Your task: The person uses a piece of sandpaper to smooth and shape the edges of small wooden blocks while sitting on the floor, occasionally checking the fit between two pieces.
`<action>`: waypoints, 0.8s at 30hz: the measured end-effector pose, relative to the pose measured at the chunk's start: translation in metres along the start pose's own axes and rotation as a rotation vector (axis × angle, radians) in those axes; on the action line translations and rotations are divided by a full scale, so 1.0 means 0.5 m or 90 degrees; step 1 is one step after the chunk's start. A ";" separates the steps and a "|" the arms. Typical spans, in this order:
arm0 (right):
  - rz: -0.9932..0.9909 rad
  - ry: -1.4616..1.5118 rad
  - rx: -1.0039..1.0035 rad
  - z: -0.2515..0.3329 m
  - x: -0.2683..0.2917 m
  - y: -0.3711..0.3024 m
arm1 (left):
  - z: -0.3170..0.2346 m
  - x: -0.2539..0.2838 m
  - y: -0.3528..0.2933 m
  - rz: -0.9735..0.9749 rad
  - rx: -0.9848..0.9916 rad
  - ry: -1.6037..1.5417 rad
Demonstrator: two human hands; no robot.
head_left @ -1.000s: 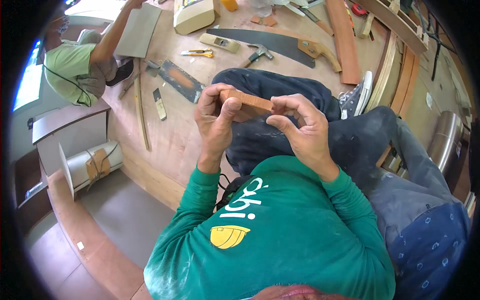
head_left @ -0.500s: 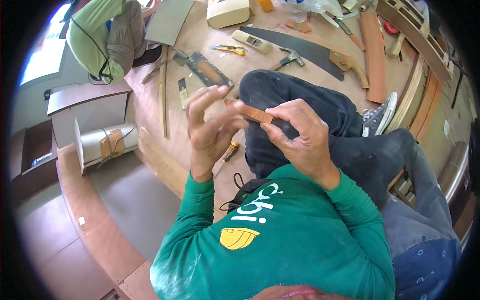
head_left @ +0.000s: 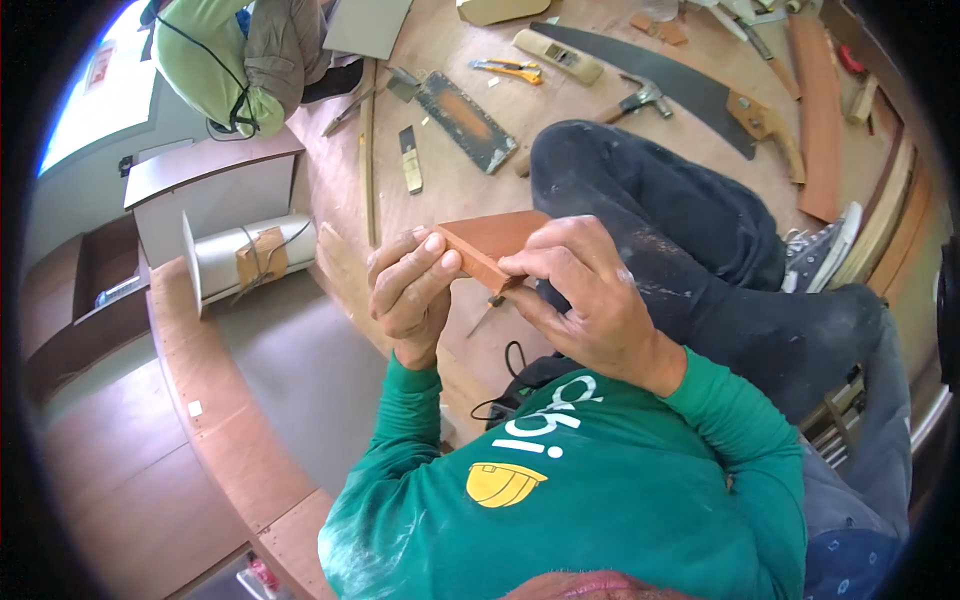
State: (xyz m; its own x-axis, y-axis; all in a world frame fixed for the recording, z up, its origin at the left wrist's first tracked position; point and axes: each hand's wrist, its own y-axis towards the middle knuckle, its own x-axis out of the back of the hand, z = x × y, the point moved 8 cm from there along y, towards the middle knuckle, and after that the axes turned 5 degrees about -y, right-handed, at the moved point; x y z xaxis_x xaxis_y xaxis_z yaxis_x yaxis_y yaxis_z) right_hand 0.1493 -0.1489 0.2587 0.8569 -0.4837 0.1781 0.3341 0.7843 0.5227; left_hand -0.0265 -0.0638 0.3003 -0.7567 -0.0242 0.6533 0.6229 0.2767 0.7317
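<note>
A small reddish-brown wooden block (head_left: 495,232) is held up in front of my chest, its narrow edge turned toward me. My left hand (head_left: 408,290) grips its left end, with the fingertips on the near edge. The right end is pinched by my right hand (head_left: 580,280), thumb below and fingers above. Just under the block, a screwdriver (head_left: 487,312) on the floor is partly covered. Past my knee lie a claw hammer (head_left: 640,98) and a black rectangular plate (head_left: 468,122) with a rust-brown middle.
A handsaw (head_left: 700,92), a wooden hand plane (head_left: 557,56) and a yellow utility knife (head_left: 508,70) lie on the floor ahead. Planks (head_left: 818,120) lie at the right. Another person (head_left: 215,70) crouches at the far left. A tied white roll (head_left: 250,260) rests on the left.
My left hand has closed onto the block's left end. The block has turned, so its broad face now shows. The whole view has shifted, with the floor things appearing farther right.
</note>
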 end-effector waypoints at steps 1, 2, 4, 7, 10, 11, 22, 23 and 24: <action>0.003 0.046 -0.007 -0.009 -0.013 0.000 | 0.004 0.006 -0.004 -0.001 -0.007 0.010; 0.005 0.088 -0.011 -0.020 -0.029 -0.001 | 0.015 0.010 -0.016 -0.009 0.004 0.014; 0.019 0.132 -0.025 -0.028 -0.058 0.001 | 0.032 0.021 -0.037 -0.028 0.029 0.025; 0.062 0.124 -0.033 -0.028 -0.080 0.018 | 0.036 0.029 -0.047 -0.032 0.060 0.042; 0.106 0.096 -0.006 -0.034 -0.097 0.023 | 0.042 0.042 -0.057 -0.007 0.046 0.113; 0.112 0.096 -0.006 -0.035 -0.099 0.023 | 0.045 0.044 -0.059 0.001 0.049 0.112; 0.199 0.085 0.007 -0.043 -0.127 0.046 | 0.069 0.048 -0.075 0.022 0.078 0.107; 0.201 0.101 0.005 -0.050 -0.136 0.053 | 0.070 0.050 -0.075 0.017 0.083 0.101; 0.203 0.117 0.003 -0.055 -0.143 0.057 | 0.069 0.049 -0.073 0.012 0.088 0.095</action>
State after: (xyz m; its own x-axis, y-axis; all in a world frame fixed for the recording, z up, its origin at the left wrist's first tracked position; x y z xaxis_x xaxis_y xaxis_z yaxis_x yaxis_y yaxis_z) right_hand 0.1085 -0.0811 0.2378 0.9739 -0.1379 0.1805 0.0380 0.8824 0.4690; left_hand -0.0743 -0.0414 0.2829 -0.7010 -0.1566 0.6958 0.5961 0.4069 0.6922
